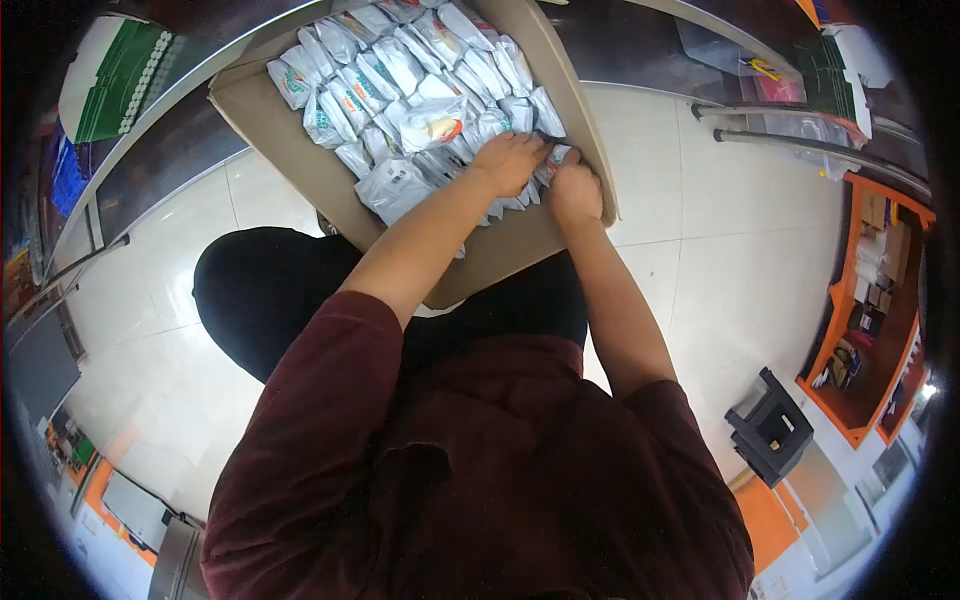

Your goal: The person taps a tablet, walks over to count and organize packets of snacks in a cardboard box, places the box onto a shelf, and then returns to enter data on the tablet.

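Note:
An open cardboard box holds many small white plastic packets standing in rows. My left hand lies over the packets near the box's right side, its fingertips against them; what its curled fingers hold, if anything, is hidden. Beside it, close to the right wall, my right hand is closed on a white packet with some print on it. A packet with a red and yellow picture lies flat on top of the others. Toward the near left corner rests a larger white packet.
The box sits at my knees above a pale tiled floor. A black plastic stool stands at the lower right, near an orange shelf unit with goods. Dark metal-edged shelving runs along the top.

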The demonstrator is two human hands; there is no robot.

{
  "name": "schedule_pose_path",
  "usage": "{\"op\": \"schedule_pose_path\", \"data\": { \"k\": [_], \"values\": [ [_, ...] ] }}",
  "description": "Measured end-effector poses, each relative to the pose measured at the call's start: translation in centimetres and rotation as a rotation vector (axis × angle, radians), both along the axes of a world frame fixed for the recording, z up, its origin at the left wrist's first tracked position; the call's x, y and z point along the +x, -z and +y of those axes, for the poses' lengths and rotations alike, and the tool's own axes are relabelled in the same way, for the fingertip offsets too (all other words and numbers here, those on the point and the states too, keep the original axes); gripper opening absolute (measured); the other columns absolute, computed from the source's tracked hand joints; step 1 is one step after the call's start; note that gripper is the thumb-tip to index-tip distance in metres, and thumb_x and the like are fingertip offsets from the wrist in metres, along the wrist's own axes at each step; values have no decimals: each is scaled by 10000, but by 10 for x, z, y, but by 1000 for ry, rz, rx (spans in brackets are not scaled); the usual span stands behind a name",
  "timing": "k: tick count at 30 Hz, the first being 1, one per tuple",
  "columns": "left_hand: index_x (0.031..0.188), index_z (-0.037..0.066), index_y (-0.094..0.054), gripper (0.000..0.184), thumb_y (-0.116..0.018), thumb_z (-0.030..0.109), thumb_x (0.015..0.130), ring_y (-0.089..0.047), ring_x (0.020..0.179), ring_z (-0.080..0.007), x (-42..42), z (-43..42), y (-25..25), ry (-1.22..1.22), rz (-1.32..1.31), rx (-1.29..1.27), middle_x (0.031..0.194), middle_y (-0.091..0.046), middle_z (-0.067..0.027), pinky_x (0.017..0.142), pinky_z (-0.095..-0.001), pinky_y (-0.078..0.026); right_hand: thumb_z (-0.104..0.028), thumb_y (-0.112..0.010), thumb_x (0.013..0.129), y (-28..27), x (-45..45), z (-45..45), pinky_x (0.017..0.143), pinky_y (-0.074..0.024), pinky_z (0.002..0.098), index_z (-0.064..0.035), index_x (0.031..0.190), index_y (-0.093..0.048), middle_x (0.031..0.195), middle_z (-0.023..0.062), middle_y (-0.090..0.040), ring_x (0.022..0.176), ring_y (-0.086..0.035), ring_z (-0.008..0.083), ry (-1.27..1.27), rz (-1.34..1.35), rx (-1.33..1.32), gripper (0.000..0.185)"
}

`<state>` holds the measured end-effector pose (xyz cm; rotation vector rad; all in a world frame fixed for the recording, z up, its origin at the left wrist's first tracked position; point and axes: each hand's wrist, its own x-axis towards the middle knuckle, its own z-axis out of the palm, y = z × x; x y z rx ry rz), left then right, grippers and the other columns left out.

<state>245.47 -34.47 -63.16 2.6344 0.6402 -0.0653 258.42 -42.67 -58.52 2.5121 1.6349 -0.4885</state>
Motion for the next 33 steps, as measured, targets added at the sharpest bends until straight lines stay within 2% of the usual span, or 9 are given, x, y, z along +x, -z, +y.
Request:
{"op": "schedule_pose_path", "data": {
  "k": [3,6,12,21,24,25,27,29,33],
  "values": [
    [1258,88,-655,509,-709,204,766,-528,1241,-235,6,-5,3,34,117,93,1399,-536,-75,1013,-376,-421,-138,-518,985,2,0,0,792,-606,447,-21,1049,-540,1040,225,-708,896,-732,384,-68,-35,-46,136],
    [1151,96,-719,422,-710,250,759,-527,1234,-223,3,-5,0,39,95,145,1357,-579,-62,1007,-365,-415,-153,-585,942,22,5,6,815,-602,464,-31,1163,-477,1109,246,-668,939,-719,388,-163,-55,-118,275],
    [1013,91,-736,325,-715,277,747,-536,1190,-216,-3,-3,-1,112,184,224,1151,-673,-37,990,-357,-415,-155,-532,959,30,-2,23,731,-623,431,-18,1094,-611,1040,227,-683,894,-743,337,-222,-96,-30,208],
    [1207,40,-638,496,-716,230,756,-516,1258,-230,-11,-10,-9,132,254,161,1293,-628,-79,1046,-391,-407,-175,-550,946,100,6,29,798,-604,456,-31,1106,-655,1058,235,-694,916,-728,390,-88,-11,21,241],
    [1271,36,-600,553,-729,214,763,-486,1320,-258,-39,1,-44,98,126,-148,1414,-566,-98,1090,-447,-387,-203,-612,902,38,0,41,881,-557,504,11,1247,-562,1147,290,-661,1028,-686,416,-72,333,-251,409],
    [1355,87,-566,656,-772,283,764,-430,1390,-294,-57,11,-60,153,76,-161,1506,-482,-122,1152,-499,-328,-208,-639,883,45,-2,34,884,-543,497,22,1226,-579,1095,283,-678,1028,-676,425,-9,344,-124,417],
    [1418,152,-532,768,-811,389,742,-371,1444,-303,-92,31,-90,284,89,133,1547,-419,-141,1200,-509,-264,-240,-638,894,24,-7,17,870,-548,493,32,1202,-588,1049,256,-690,990,-693,397,-47,258,-58,415],
    [1460,203,-502,866,-847,446,703,-310,1482,-306,-109,43,-135,146,269,312,1570,-370,-164,1231,-524,-188,-300,-654,898,1,-26,-7,857,-553,486,43,1188,-590,1019,246,-692,962,-698,393,-138,307,84,454],
    [1433,198,-485,845,-865,398,705,-445,1374,-371,-128,52,-140,-454,330,134,1482,-453,-208,1152,-497,-342,-453,-776,809,-40,-120,-34,834,-561,474,44,1192,-572,1099,261,-647,992,-676,402,-217,595,101,659]
  ]
}}
